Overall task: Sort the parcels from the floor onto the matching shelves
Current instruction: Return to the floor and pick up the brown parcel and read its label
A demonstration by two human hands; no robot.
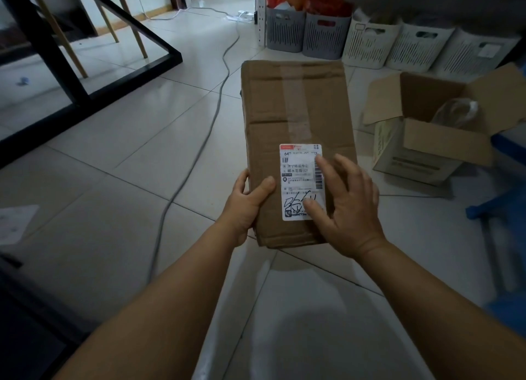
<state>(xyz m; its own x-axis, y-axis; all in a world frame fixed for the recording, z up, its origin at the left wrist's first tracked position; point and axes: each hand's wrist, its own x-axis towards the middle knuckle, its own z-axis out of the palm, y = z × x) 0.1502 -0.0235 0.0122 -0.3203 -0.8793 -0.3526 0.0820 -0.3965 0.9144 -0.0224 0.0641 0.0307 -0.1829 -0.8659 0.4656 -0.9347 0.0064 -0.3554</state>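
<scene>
A long brown cardboard parcel (296,117), taped along its top, is held up above the tiled floor in the middle of the view. A white shipping label (299,177) with handwriting sits on its near end. My left hand (247,203) grips the parcel's near left edge, thumb on top. Spread flat over the label's right side lies my right hand (347,203), its fingers apart and resting on the parcel's top.
An open cardboard box (432,146) stands on the floor at the right. Grey and white slotted baskets (367,43) line the bottom shelf at the back. A grey cable (199,151) runs across the tiles. A black table frame (74,74) is at the left, a blue stool (495,208) at the right.
</scene>
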